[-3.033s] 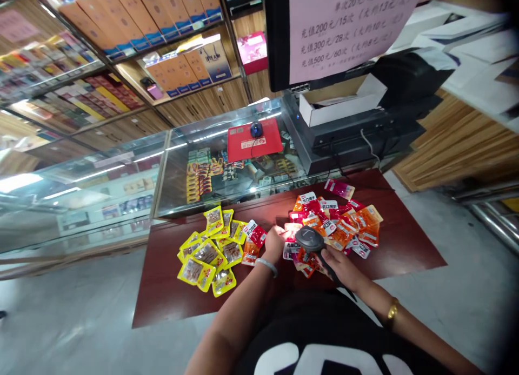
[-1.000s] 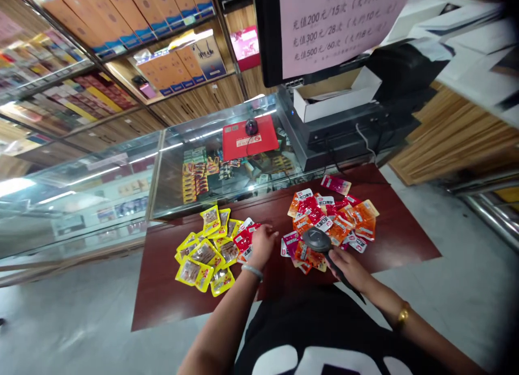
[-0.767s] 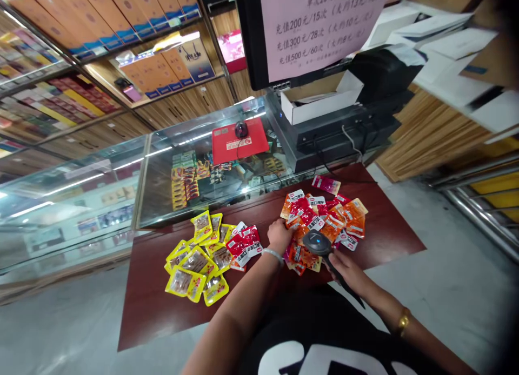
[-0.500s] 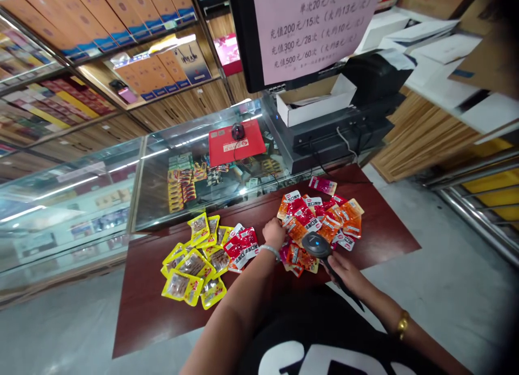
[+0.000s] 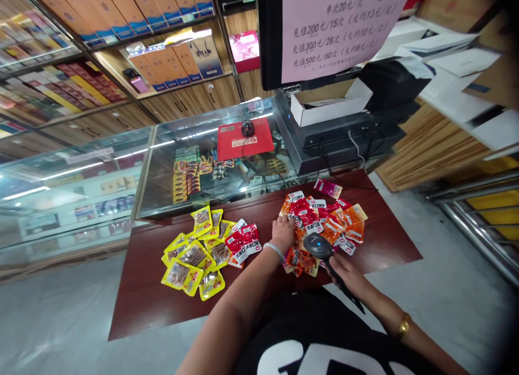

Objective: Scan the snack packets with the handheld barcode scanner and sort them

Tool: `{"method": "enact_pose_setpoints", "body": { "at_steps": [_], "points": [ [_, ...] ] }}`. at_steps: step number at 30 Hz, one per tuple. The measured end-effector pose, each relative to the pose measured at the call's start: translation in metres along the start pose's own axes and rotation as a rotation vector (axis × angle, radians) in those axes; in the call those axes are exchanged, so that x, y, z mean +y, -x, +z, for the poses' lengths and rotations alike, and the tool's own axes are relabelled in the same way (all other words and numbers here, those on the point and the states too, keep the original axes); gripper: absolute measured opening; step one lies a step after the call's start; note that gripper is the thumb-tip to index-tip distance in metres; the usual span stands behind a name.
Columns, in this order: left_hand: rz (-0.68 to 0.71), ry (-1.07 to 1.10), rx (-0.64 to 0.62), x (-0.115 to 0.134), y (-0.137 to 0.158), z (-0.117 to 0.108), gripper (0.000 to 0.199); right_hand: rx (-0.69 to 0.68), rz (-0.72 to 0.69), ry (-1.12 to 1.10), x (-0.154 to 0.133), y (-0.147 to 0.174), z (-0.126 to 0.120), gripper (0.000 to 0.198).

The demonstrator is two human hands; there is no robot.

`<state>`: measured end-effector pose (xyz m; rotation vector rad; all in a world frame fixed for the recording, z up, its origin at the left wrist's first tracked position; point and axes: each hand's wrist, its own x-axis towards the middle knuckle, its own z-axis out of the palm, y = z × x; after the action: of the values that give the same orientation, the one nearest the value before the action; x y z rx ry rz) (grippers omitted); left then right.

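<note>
Yellow plastic packets are lying leftmost on the dark-red tabletop, red-and-white plastic packets overlapping them. Having just left those, left hand is touching the red-orange plastic packet pile, grip unclear, apparently starting another; right hand is clasping a black handheld scanner.

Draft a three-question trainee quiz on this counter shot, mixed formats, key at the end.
1. Short answer: which of the person's hands holds the black scanner?

2. True or false: the computer mouse sits on the red mat.

3. Multiple choice: the left hand is nearest to
a) the yellow packets
b) the red and orange packets
c) the pink sheet

Key: 1. The right hand. 2. True. 3. b.
</note>
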<state>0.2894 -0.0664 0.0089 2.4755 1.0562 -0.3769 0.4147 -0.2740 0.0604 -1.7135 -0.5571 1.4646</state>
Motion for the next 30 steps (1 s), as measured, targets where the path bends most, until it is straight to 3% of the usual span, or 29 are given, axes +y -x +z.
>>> {"method": "enact_pose_setpoints", "body": {
  "at_steps": [5,9,18,24,26,28,30],
  "points": [
    [-0.154,0.056,0.018,-0.029,0.018,0.002,0.046,-0.014,0.001,0.001,-0.004,0.008,-0.002,0.059],
    [-0.308,0.131,-0.018,-0.051,0.037,0.0,0.051,-0.029,-0.005,-0.013,-0.004,0.007,0.001,0.058],
    [-0.347,0.211,0.064,-0.061,0.062,-0.007,0.043,-0.175,-0.068,0.047,-0.038,-0.005,0.028,0.055],
    [-0.428,0.229,0.043,-0.073,0.079,-0.021,0.05,-0.197,-0.092,0.058,-0.05,-0.009,0.041,0.056],
    [-0.513,0.195,0.102,-0.083,0.094,-0.028,0.052,-0.198,-0.096,0.063,-0.05,-0.009,0.042,0.057],
    [-0.59,0.106,0.248,-0.092,0.11,-0.033,0.058,-0.197,-0.087,0.052,-0.048,-0.009,0.042,0.058],
    [-0.568,0.034,0.339,-0.094,0.121,-0.032,0.062,-0.206,-0.068,0.04,-0.044,-0.01,0.042,0.057]
  ]
}}
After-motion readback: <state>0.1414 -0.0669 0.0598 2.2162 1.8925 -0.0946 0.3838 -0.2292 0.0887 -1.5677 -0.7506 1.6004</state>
